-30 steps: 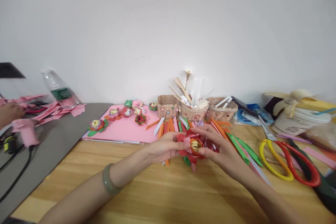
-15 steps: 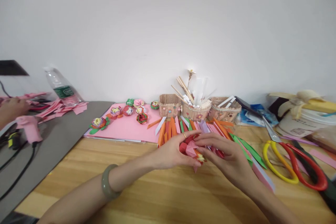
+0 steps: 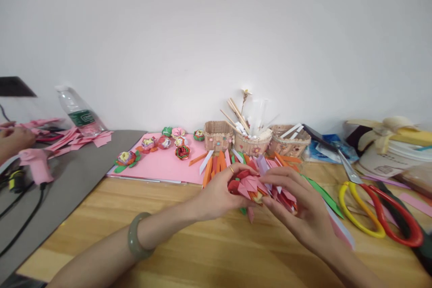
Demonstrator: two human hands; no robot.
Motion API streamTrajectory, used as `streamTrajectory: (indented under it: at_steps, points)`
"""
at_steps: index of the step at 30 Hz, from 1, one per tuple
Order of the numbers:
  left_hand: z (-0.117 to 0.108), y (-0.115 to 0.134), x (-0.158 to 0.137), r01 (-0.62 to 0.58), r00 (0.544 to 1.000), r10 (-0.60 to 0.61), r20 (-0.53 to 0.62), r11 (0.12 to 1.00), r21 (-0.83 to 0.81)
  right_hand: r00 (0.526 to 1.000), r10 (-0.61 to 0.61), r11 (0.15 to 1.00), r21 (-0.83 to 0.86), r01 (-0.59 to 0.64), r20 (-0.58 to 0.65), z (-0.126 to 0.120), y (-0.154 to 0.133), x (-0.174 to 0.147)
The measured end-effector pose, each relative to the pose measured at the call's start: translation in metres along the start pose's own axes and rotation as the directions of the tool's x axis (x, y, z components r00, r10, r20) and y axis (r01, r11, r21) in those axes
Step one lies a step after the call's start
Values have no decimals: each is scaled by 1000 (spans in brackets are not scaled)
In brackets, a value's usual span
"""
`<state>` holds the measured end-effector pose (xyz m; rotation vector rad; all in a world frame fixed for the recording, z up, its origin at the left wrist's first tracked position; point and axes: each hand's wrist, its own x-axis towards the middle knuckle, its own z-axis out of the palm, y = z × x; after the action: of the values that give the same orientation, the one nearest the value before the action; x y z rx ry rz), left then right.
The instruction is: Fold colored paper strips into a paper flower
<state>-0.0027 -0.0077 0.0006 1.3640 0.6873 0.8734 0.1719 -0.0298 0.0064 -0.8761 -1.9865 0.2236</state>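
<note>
The person's left hand (image 3: 219, 195) curls partly closed around one side of the paper flower (image 3: 249, 184); the right hand (image 3: 305, 204) holds the opposite edge between bent thumb and fingers, probably to steady its layers from both sides. The flower sits over the desk (image 3: 202, 252), nearer than the baskets (image 3: 251, 145), with pointed red and pink petals around a pale yellow centre.
</note>
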Motion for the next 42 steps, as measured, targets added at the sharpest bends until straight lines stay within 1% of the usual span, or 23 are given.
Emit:
streamTrajectory:
  at_steps: [2,4,6,8,10,12,13,15,18,21,23,25,32,37,39,42]
  points:
    - [-1,-1,0,-49,999,49,-1,999,0,999,49,999,-15,-49,6,-1,1,0]
    - [-1,-2,0,-92,996,92,-1,995,30,997,68,998,-14,-68,41,-1,1,-1]
    - [-3,-3,-1,-130,992,130,8,990,63,996,66,998,-12,-65,54,0,0,-1]
    - [-5,-5,-2,-159,987,156,35,983,89,998,50,999,-21,-50,31,1,-1,-2]
    - [-6,-5,-3,-170,983,162,87,982,84,1000,30,999,-33,-30,-2,2,-2,-2]
    - [-7,-5,-3,-154,981,151,119,988,17,999,20,999,-43,-21,-27,4,-3,-2]
    - [-7,-5,-3,-142,984,143,109,990,-23,999,21,999,-42,-22,-30,5,-4,-2]
    - [-5,-4,-3,-116,992,118,38,992,-55,999,33,999,-28,-33,-26,7,-5,-1]
    - [1,-1,-3,-87,992,88,-89,996,19,997,80,996,33,-80,-3,10,-7,-1]
    - [6,3,-3,-32,991,36,-132,999,36,978,204,969,133,-208,45,11,-8,-1]
    - [7,4,-3,11,991,-10,-137,1000,5,955,288,936,187,-297,73,10,-8,0]
    - [6,5,-3,30,991,-34,-132,999,-30,939,333,912,224,-345,89,10,-8,0]
    - [3,4,-1,75,988,-98,-118,980,-186,912,395,850,331,-410,116,9,-10,3]
    - [2,3,0,96,988,-118,-102,975,-202,875,461,790,381,-479,146,9,-9,5]
    - [1,2,0,99,989,-120,-90,973,-210,872,466,791,372,-486,149,9,-9,5]
    - [1,2,0,99,989,-120,-85,972,-215,885,446,827,318,-464,133,9,-9,4]
